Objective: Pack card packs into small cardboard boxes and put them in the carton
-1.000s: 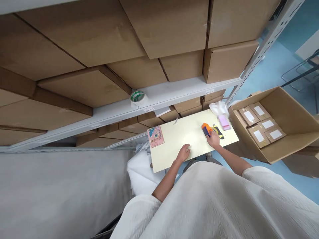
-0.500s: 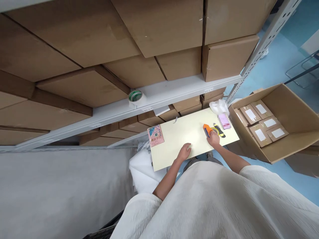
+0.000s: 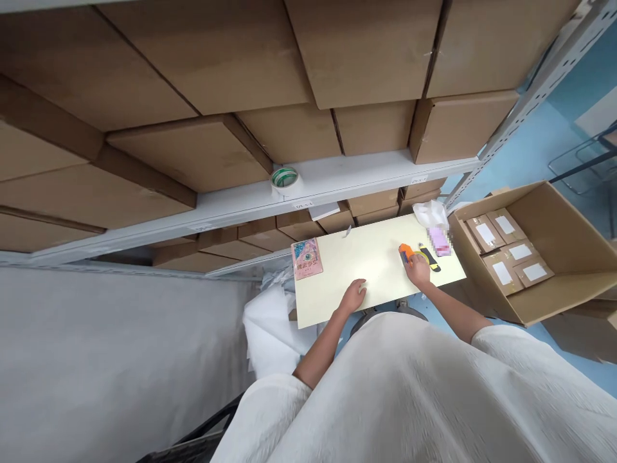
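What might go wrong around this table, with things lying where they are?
The right hand grips an orange tape dispenser close to a yellow-and-black cutter, so it might bump it; whether a blade is out is too small to tell.
The tape roll sits near the front of the shelf and could get knocked off.

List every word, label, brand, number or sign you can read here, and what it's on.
"走少女" – pink book; the character before these is unclear.
Shelf-edge labels: characters upside down, too small to read surely.
White labels on the small boxes: no legible text.
Pink item: pixelated, unreadable.
No brand can be read.
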A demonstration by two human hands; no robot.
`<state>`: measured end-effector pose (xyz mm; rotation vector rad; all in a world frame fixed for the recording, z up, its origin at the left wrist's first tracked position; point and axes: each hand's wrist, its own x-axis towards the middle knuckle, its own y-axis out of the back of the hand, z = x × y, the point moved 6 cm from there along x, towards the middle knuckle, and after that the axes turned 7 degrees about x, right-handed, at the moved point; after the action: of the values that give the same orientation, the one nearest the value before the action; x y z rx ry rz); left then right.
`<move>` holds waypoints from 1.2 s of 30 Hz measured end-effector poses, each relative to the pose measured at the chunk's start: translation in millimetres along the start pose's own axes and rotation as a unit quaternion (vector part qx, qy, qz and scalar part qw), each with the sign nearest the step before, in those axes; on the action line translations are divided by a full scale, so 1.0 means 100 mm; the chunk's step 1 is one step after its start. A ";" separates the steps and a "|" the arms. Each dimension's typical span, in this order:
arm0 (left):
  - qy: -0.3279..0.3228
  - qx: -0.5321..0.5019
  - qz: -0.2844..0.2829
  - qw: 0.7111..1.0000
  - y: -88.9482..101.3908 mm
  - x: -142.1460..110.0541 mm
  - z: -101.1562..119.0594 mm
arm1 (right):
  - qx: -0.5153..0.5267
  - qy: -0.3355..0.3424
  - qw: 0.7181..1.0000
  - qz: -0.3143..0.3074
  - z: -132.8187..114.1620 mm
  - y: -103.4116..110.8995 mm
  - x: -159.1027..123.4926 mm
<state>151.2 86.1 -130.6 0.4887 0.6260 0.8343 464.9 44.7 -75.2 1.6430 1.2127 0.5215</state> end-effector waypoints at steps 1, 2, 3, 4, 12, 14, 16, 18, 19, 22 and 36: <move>0.001 0.000 0.002 1.000 0.03 -0.01 -0.04 | -0.001 0.020 1.000 0.003 -0.08 0.02 0.03; 0.004 0.001 0.005 1.000 0.06 -0.02 -0.09 | 0.001 0.042 0.999 0.004 -0.17 0.03 0.07; 0.007 0.001 0.008 1.000 0.09 -0.03 -0.14 | 0.007 0.067 0.998 0.006 -0.28 0.05 0.11; 0.012 0.000 0.013 1.000 0.12 -0.04 -0.19 | 0.016 0.094 0.995 0.008 -0.40 0.06 0.15; 0.031 -0.045 0.076 0.996 0.43 0.00 -0.49 | 0.037 0.241 0.969 -0.043 -1.58 -0.06 0.60; 0.039 -0.062 0.096 0.993 0.50 0.00 -0.52 | 0.033 0.265 0.962 -0.064 -1.87 -0.14 0.75; 0.046 -0.080 0.109 0.990 0.55 -0.01 -0.54 | 0.026 0.285 0.954 -0.085 -2.14 -0.23 0.91; 0.052 -0.097 0.117 0.987 0.58 -0.03 -0.56 | 0.014 0.293 0.951 -0.101 -2.38 -0.31 1.06; 0.056 -0.104 0.121 0.986 0.59 -0.05 -0.58 | 0.007 0.296 0.949 -0.107 -2.48 -0.35 1.13; 0.066 -0.121 0.132 0.982 0.61 -0.11 -0.63 | -0.015 0.306 0.946 -0.105 -2.76 -0.45 1.32; 0.070 -0.121 0.141 0.980 0.90 -0.15 -0.74 | -0.057 0.351 0.932 -0.071 -3.19 -0.90 1.49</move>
<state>46.0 137.6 -123.5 0.3016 0.5824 1.2061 233.5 323.7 -51.3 1.2822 1.7600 1.1241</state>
